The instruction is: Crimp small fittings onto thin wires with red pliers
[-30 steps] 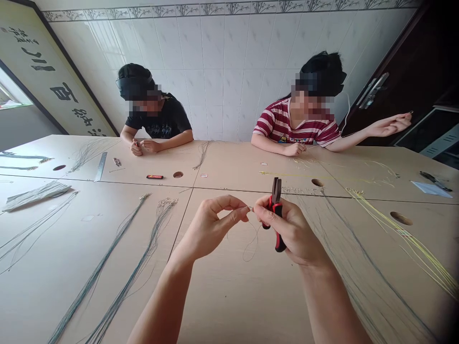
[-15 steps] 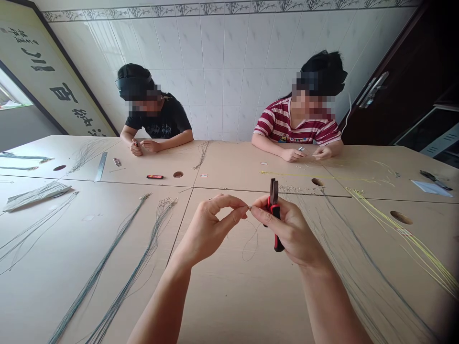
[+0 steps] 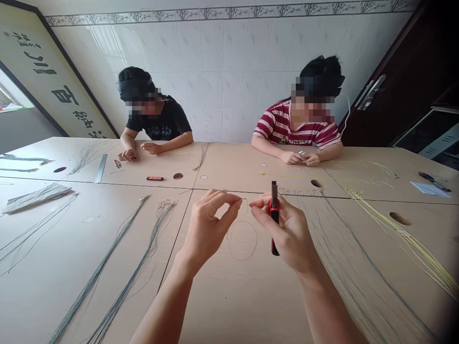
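Between thumb and forefinger my left hand (image 3: 211, 224) pinches the end of a thin cord (image 3: 243, 260), which hangs in a loose loop below the fingers. My right hand (image 3: 287, 224) is closed around a pair of pliers (image 3: 274, 205) with red and black handles, their dark jaws pointing up. The thumb and forefinger of that hand nearly meet; whether anything tiny sits between them I cannot tell. A small gap separates the two hands above the table. Small metal fittings (image 3: 297, 190) lie just beyond my right hand.
Bundles of grey-green cords (image 3: 118, 243) lie to the left, yellow cords (image 3: 405, 231) to the right. Across the table (image 3: 222, 306) sit two people, one in a black shirt (image 3: 167, 122), one in a striped shirt (image 3: 276, 119). A ruler (image 3: 101, 168) and cable holes (image 3: 401, 219) are also there.
My hands have moved apart from touching fingertips. The cord now runs from my left fingers in a wider loop. The pliers have turned slightly in my right hand.
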Motion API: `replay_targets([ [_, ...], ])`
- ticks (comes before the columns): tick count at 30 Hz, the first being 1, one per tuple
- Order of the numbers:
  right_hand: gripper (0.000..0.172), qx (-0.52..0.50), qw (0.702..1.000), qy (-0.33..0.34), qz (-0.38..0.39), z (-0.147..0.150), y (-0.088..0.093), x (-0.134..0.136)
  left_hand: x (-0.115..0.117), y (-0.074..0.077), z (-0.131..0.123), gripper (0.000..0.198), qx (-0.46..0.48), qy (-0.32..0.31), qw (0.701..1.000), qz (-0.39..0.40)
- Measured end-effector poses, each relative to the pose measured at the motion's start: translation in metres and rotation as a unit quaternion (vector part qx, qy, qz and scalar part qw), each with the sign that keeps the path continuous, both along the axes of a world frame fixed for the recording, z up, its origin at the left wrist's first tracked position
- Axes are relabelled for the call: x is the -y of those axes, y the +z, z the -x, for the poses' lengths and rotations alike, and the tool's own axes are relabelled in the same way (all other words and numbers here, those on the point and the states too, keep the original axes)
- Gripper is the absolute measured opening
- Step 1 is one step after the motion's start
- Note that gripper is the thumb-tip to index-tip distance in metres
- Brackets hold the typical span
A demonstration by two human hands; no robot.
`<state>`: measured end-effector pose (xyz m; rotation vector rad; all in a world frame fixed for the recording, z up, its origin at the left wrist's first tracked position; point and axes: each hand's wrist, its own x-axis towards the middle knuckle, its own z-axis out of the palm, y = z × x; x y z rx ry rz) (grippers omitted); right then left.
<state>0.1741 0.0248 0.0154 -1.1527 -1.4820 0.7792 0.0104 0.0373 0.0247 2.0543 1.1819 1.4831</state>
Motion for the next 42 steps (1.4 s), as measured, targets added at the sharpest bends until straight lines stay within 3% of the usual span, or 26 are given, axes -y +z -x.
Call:
replay_targets([
  [19, 0.009, 0.043, 0.996, -0.024, -0.072, 0.012, 0.002, 0.004, -0.002, -0.006, -0.010, 0.009, -0.156, 0.077, 0.974, -0.146],
  [23, 0.006, 0.067, 0.994, -0.033, -0.085, 0.014, -0.003, 0.001, 0.001, -0.007, -0.012, 0.010, -0.197, 0.076, 0.970, -0.123],
  [29, 0.015, 0.108, 0.989, -0.050, -0.087, 0.015, -0.008, -0.005, 0.006, -0.006, -0.013, 0.014, -0.258, 0.064, 0.961, -0.070],
  [35, 0.021, 0.123, 0.987, -0.053, -0.092, 0.011, -0.008, -0.010, 0.008, -0.005, -0.014, 0.020, -0.266, 0.049, 0.961, -0.052],
  [38, 0.021, 0.125, 0.987, -0.047, -0.091, 0.007, -0.007, -0.010, 0.008, -0.003, -0.012, 0.020, -0.229, 0.037, 0.972, -0.031],
  [42, 0.016, 0.108, 0.989, -0.016, -0.099, 0.000, -0.002, -0.009, 0.003, 0.000, -0.003, 0.017, -0.077, 0.015, 0.994, 0.074],
])
